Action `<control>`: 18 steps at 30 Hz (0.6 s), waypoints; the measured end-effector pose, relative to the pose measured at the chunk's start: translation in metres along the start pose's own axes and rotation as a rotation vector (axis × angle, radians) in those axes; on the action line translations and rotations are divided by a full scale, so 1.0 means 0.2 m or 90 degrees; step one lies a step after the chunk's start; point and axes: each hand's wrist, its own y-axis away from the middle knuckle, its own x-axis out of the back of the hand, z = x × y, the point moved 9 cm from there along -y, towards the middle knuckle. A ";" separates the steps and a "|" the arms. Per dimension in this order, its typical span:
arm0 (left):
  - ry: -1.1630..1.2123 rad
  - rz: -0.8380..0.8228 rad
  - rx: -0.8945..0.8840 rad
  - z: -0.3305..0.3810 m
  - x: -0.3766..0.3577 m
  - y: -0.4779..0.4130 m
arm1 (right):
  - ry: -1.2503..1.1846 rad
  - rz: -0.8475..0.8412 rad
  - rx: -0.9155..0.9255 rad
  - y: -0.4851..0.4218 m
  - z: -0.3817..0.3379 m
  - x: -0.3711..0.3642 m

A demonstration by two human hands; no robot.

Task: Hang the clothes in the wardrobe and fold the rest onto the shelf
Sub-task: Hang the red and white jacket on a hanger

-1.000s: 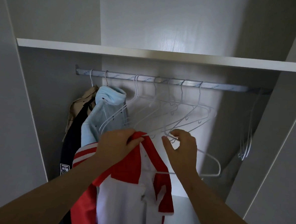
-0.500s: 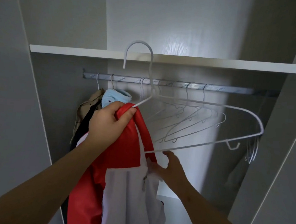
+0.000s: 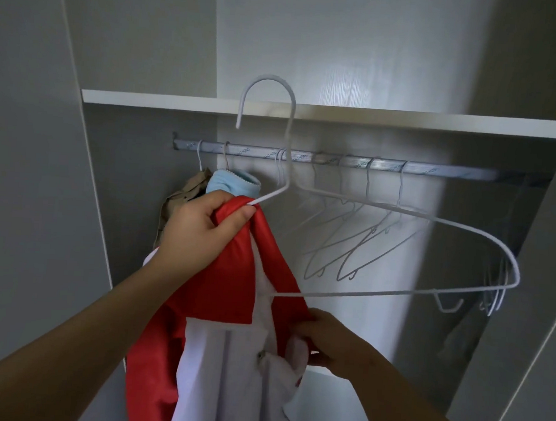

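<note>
A red and white jacket (image 3: 231, 305) hangs half-threaded on a white wire hanger (image 3: 432, 219), whose left arm is inside the garment and whose right arm sticks out bare. My left hand (image 3: 200, 231) grips the jacket's red shoulder together with the hanger's left arm, holding both up in front of the rail. My right hand (image 3: 330, 340) pinches the jacket's front edge lower down, near the zip. The hanger's hook (image 3: 267, 102) points up in front of the shelf edge, above the metal rail (image 3: 354, 164).
On the rail hang a beige garment (image 3: 187, 188) and a light blue garment (image 3: 232, 183) at the left, several empty wire hangers (image 3: 349, 240) in the middle and more (image 3: 496, 288) at the far right. A white shelf (image 3: 406, 119) runs above; wardrobe side walls close in.
My left hand has lifted the jacket and hanger up from below the rail to in front of it. My right hand let go of the hanger and dropped to the jacket's front.
</note>
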 end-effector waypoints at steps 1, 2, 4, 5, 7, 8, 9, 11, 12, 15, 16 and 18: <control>-0.005 0.000 -0.001 -0.01 0.02 0.00 | -0.069 0.002 -0.014 0.01 0.00 0.02; -0.016 0.001 -0.004 -0.03 0.04 0.00 | -0.136 0.004 -0.027 0.02 0.00 0.04; -0.038 0.009 -0.009 -0.06 0.08 0.00 | -0.228 0.017 -0.038 0.02 -0.01 0.07; -0.051 0.014 -0.010 -0.07 0.10 0.00 | -0.256 0.017 -0.038 0.02 -0.03 0.08; -0.099 0.028 -0.015 -0.11 0.14 0.01 | -0.295 0.006 -0.035 0.04 -0.06 0.08; -0.130 0.036 -0.019 -0.13 0.17 0.01 | -0.316 0.003 -0.030 0.05 -0.09 0.09; -0.155 0.044 -0.019 -0.15 0.19 0.01 | -0.336 0.001 -0.022 0.06 -0.10 0.10; -0.185 0.055 -0.007 -0.20 0.23 0.02 | -0.366 -0.017 0.006 0.08 -0.15 0.14; -0.198 0.058 -0.001 -0.22 0.25 0.02 | -0.379 -0.031 0.018 0.09 -0.17 0.15; -0.260 0.054 0.007 -0.27 0.27 0.05 | -0.412 -0.038 0.022 0.11 -0.20 0.21; -0.287 0.050 0.010 -0.28 0.27 0.06 | -0.417 -0.029 0.015 0.12 -0.20 0.22; -0.325 0.051 0.029 -0.32 0.27 0.08 | -0.423 -0.003 0.003 0.13 -0.22 0.25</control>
